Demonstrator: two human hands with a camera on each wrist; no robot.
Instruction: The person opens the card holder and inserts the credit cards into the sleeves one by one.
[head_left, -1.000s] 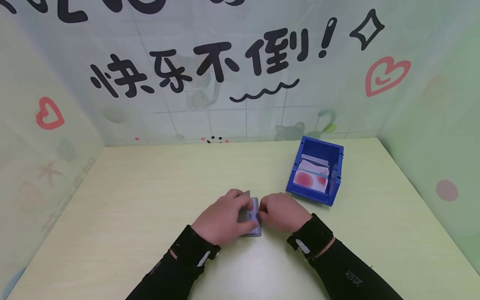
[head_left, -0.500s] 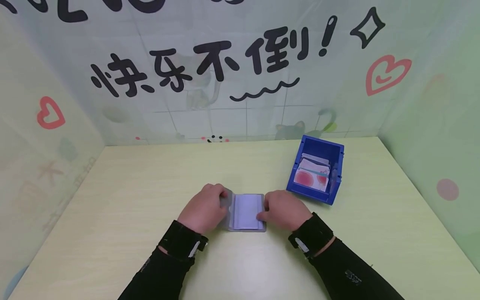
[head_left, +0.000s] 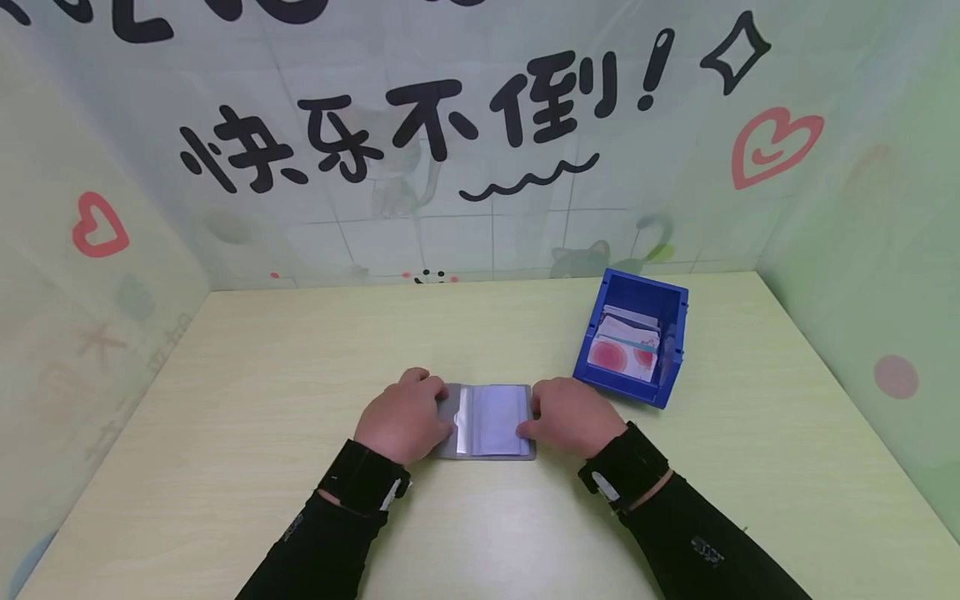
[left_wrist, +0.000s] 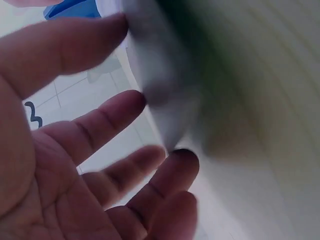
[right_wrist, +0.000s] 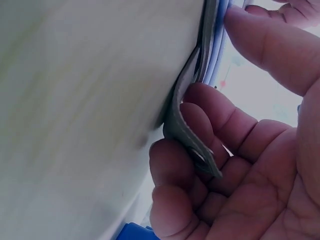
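Observation:
A small grey card holder (head_left: pixel 500 420) with clear plastic sleeves lies spread on the table, between both hands. At its left edge my left hand (head_left: pixel 400 419) holds the grey cover; the left wrist view has the thumb and fingertips against the blurred cover (left_wrist: pixel 162 75). On the other side my right hand (head_left: pixel 573 418) pinches the holder's right edge, thumb over the sleeves. In the right wrist view, a grey stitched strap (right_wrist: pixel 182 117) sticks out from the holder among the curled fingers.
A blue bin (head_left: pixel 674 342) with several printed cards (head_left: pixel 626 346) stands behind the right hand. The pale wooden table (head_left: pixel 315 350) ends at a printed cloth backdrop (head_left: pixel 450 237), with cloth also along both sides.
My left hand has moved left, swinging the cover open and down, so the sleeves now show. My right hand has stayed at the right edge, moving very slightly right.

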